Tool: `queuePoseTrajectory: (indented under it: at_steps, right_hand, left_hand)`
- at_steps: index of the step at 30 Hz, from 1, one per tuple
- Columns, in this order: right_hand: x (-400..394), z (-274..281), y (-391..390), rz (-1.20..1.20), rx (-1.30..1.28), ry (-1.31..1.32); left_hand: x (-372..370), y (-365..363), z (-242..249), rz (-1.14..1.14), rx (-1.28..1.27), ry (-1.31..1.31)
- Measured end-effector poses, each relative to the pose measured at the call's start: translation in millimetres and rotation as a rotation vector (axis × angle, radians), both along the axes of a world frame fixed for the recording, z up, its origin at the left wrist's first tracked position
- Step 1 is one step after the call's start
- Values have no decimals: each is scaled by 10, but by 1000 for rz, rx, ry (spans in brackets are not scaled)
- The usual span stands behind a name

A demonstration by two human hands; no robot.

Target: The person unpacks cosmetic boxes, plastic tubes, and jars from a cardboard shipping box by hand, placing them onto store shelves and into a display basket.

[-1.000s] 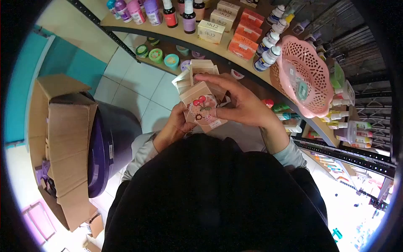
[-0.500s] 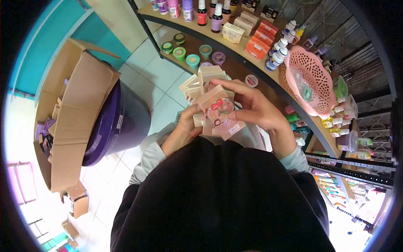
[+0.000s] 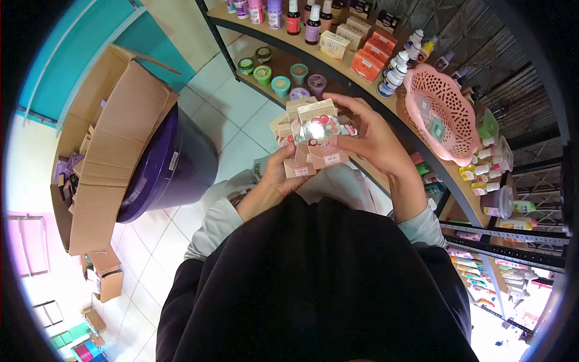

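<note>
Several small beige-pink boxes with red cherry pictures are held together above my lap. My left hand (image 3: 279, 175) is closed round the lower left of the group, its thumb on the front of one box (image 3: 297, 166). From the right, my right hand (image 3: 377, 142) grips the frontmost box (image 3: 324, 136), thumb on its face and fingers behind its upper edge. Glare covers part of that box's front. More boxes of the same kind show behind these two, partly hidden.
A curved shelf (image 3: 338, 71) holds bottles, orange boxes (image 3: 366, 65), tubs and a pink basket (image 3: 443, 154). At the left, a large cardboard box (image 3: 114, 157) rests on a purple bin (image 3: 187, 163). Small cartons (image 3: 108, 274) lie on the tiled floor.
The frontmost box has turned more upright and moved slightly up and right with my right hand. The boxes in my left hand are fanned differently. The view has shifted slightly.
</note>
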State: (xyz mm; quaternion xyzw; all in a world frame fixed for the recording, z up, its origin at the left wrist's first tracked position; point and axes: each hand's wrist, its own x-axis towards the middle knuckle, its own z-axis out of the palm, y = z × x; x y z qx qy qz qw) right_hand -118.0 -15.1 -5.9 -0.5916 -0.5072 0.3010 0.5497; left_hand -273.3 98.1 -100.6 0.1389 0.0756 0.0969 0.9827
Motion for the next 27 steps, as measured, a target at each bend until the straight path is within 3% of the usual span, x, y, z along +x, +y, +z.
queuePoseTrajectory:
  at_steps: [3,6,12,16,20,23,25,27]
  right_hand:
    - [1,-25,-4,-16,-53,44]
    - [5,39,-44,-127,-70,-273]
    - [37,22,-94,-120,-73,162]
    - [51,-29,-127,-184,45,155]
    - [7,25,-206,-142,114,438]
    - [-8,283,-381,-254,193,472]
    - [205,494,-641,-446,167,156]
    - [579,867,-928,-456,96,-76]
  left_hand:
    - [49,-29,-54,-14,45,43]
    - [105,-20,-66,-19,32,12]
    - [238,-16,-67,-11,-27,18]
    - [306,15,-229,-4,-76,-29]
    - [357,-50,-95,62,-102,25]
    - [369,15,-213,35,-85,-38]
    - [346,55,-226,28,-81,-39]
    - [312,84,-222,48,-83,-23]
